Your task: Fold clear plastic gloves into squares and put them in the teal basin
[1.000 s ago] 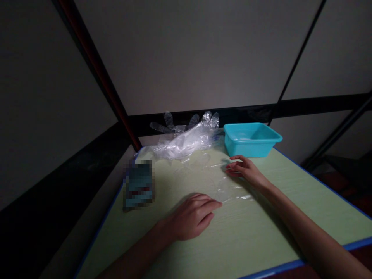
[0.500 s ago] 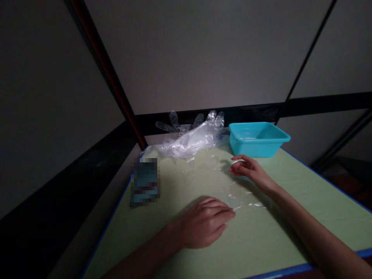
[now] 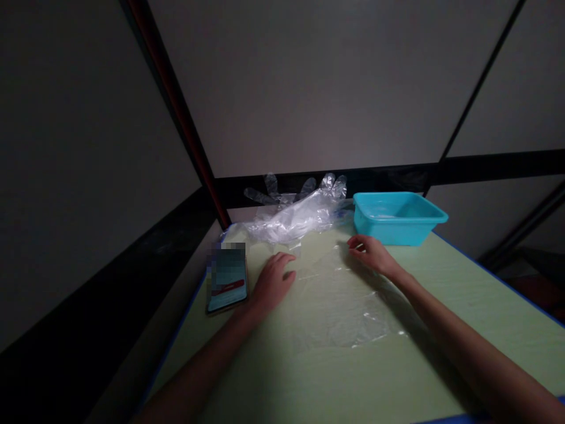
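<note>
A clear plastic disposable glove lies spread on the pale green table, thin and hard to see at its edges. My left hand is at its left side, thumb and fingers apart, with nothing visible between them. Near the glove's far right edge is my right hand, its fingers loosely bent and a gap showing at the thumb. Whether either hand touches the plastic I cannot tell. Behind both hands sits a crumpled pile of clear plastic gloves, some glove fingers sticking up against the wall.
A turquoise plastic basin stands at the back right of the table. On the left, close to the blue table edge, lies a phone with its screen lit and partly pixelated. Wall panels rise behind and to the left.
My left hand has moved away and to the left, from the near edge of the flat glove, and its fingers have parted. The glove looks flatter. My right hand has shifted slightly.
</note>
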The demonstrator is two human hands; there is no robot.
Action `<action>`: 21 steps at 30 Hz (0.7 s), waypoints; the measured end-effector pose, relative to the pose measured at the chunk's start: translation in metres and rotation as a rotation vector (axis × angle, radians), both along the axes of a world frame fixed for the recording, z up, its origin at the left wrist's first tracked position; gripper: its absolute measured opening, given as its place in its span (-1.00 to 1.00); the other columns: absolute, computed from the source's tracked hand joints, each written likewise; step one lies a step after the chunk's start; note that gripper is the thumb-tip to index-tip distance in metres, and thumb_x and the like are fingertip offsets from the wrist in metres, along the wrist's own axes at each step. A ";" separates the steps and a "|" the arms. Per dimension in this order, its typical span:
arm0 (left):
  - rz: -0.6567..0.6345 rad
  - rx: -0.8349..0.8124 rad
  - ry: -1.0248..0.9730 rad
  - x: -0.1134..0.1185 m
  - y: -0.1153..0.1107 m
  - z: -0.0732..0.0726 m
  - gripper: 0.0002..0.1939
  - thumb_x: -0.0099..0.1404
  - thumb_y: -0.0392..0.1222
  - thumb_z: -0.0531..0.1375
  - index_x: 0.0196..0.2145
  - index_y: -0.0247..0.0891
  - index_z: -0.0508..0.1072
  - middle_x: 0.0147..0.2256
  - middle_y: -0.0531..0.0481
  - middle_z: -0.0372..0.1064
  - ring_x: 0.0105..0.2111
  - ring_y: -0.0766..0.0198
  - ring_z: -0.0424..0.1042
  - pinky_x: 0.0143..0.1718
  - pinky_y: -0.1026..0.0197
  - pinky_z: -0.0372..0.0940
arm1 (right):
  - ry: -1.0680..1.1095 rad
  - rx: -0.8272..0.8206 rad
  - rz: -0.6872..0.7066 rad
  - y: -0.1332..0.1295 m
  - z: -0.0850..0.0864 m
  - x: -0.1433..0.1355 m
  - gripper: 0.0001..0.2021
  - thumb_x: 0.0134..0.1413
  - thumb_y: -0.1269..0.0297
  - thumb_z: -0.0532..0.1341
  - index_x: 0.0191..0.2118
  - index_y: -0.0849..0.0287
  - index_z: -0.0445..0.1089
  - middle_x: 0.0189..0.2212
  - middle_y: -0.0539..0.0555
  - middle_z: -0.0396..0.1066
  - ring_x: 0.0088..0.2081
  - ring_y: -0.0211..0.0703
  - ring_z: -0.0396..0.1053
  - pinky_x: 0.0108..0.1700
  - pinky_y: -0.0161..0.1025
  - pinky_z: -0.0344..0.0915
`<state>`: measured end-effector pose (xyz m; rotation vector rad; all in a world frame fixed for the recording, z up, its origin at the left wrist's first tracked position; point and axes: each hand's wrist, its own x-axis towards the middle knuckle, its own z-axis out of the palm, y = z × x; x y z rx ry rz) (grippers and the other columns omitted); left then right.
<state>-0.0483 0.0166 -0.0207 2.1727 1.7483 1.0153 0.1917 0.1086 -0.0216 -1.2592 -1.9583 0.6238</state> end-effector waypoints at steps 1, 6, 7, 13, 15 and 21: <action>0.017 -0.003 -0.001 -0.005 0.005 -0.004 -0.74 0.01 -0.46 0.11 -0.28 -0.34 0.35 -0.28 -0.08 0.32 -0.20 0.18 0.29 -0.13 0.13 0.19 | -0.011 0.007 -0.024 0.005 -0.002 -0.005 -0.91 -0.21 0.44 0.15 -0.44 0.23 0.32 -0.50 0.08 0.39 -0.49 -0.19 0.31 -0.43 -0.30 0.20; 0.038 -0.005 -0.018 -0.010 0.012 -0.016 -0.81 0.00 -0.43 0.12 -0.35 -0.32 0.35 -0.39 -0.02 0.27 -0.35 0.23 0.29 -0.27 0.17 0.23 | -0.016 0.027 -0.099 0.019 -0.012 -0.021 -0.75 -0.33 0.55 0.17 -0.37 0.22 0.30 -0.53 0.03 0.37 -0.51 -0.23 0.29 -0.45 -0.33 0.17; 0.037 -0.008 -0.022 -0.010 0.013 -0.017 -0.83 0.00 -0.43 0.12 -0.38 -0.31 0.35 -0.42 0.00 0.26 -0.36 0.24 0.29 -0.29 0.18 0.22 | -0.007 0.026 -0.101 0.020 -0.014 -0.022 -0.72 -0.34 0.57 0.16 -0.36 0.21 0.29 -0.55 0.00 0.36 -0.52 -0.23 0.28 -0.45 -0.34 0.17; 0.007 -0.035 -0.080 -0.009 0.014 -0.016 -0.88 -0.01 -0.44 0.10 -0.58 -0.27 0.29 -0.50 0.06 0.24 -0.40 0.27 0.28 -0.31 0.23 0.18 | 0.115 0.001 -0.045 0.018 -0.010 -0.020 -0.66 -0.32 0.52 0.15 -0.27 0.20 0.21 -0.61 -0.07 0.30 -0.54 -0.24 0.30 -0.48 -0.33 0.23; -0.001 -0.038 -0.116 -0.010 0.015 -0.017 -0.87 0.00 -0.45 0.09 -0.59 -0.26 0.28 -0.50 0.06 0.24 -0.38 0.27 0.28 -0.29 0.24 0.17 | 0.172 -0.009 -0.007 0.014 -0.005 -0.016 -0.67 -0.26 0.44 0.16 -0.23 0.19 0.17 -0.58 -0.06 0.30 -0.53 -0.23 0.33 -0.47 -0.32 0.27; -0.063 -0.081 -0.261 -0.005 0.012 -0.013 -0.90 0.10 -0.40 0.04 -0.51 -0.27 0.26 -0.43 0.04 0.33 -0.37 0.32 0.34 -0.34 0.30 0.21 | 0.269 0.003 0.101 0.001 -0.001 -0.003 -0.66 -0.14 0.26 0.14 -0.16 0.17 0.12 -0.41 0.04 0.32 -0.38 -0.17 0.38 -0.35 -0.23 0.34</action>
